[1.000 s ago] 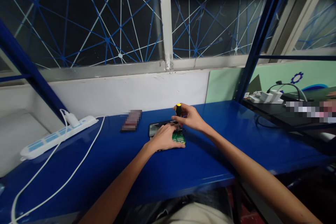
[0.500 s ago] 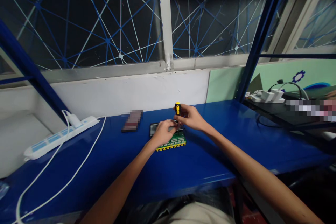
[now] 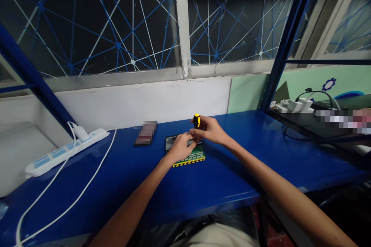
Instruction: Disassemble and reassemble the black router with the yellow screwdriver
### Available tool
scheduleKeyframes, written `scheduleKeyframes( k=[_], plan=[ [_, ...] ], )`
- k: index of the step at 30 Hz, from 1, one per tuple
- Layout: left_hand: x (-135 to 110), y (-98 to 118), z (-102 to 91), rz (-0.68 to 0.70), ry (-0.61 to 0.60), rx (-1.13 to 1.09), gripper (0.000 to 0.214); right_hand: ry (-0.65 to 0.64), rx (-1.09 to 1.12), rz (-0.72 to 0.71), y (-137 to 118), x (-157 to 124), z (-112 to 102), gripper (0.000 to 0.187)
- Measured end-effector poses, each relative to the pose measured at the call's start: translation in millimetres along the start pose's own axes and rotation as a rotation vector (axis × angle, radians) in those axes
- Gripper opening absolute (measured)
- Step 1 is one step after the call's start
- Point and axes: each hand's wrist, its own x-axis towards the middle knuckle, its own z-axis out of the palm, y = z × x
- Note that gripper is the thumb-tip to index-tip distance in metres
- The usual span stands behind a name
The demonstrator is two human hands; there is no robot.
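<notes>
A green circuit board with a yellow front edge lies on the blue bench. My right hand is closed around a small screwdriver with a black and yellow handle, held upright over the board's far edge. My left hand rests on the board's left part, its fingertips pinched near the screwdriver's shaft. What the fingertips pinch is too small to make out. A dark flat device lies just behind the board, partly hidden by my left hand.
A white power strip with a plug and white cables lies at the left. A blurred dark object sits behind the board. At the right, a second desk carries white chargers and cables. A blue frame post rises at the right.
My left hand lifted off the board's front and moved back toward the screwdriver, uncovering the board's yellow edge. The screwdriver stayed upright in about the same place.
</notes>
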Motion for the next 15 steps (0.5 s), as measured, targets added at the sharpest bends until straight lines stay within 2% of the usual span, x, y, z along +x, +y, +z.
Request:
scheduleKeyframes(
  k=[7, 15],
  plan=[
    [0.3, 5.0, -1.0, -0.062, 0.025, -0.028, 0.017, 0.0, 0.012, 0.012, 0.9, 0.2, 0.3, 0.036],
    [0.1, 4.2, 1.4, -0.042, 0.068, -0.016, 0.013, 0.007, 0.038, 0.022, 0.5, -0.5, 0.6, 0.035]
  ],
)
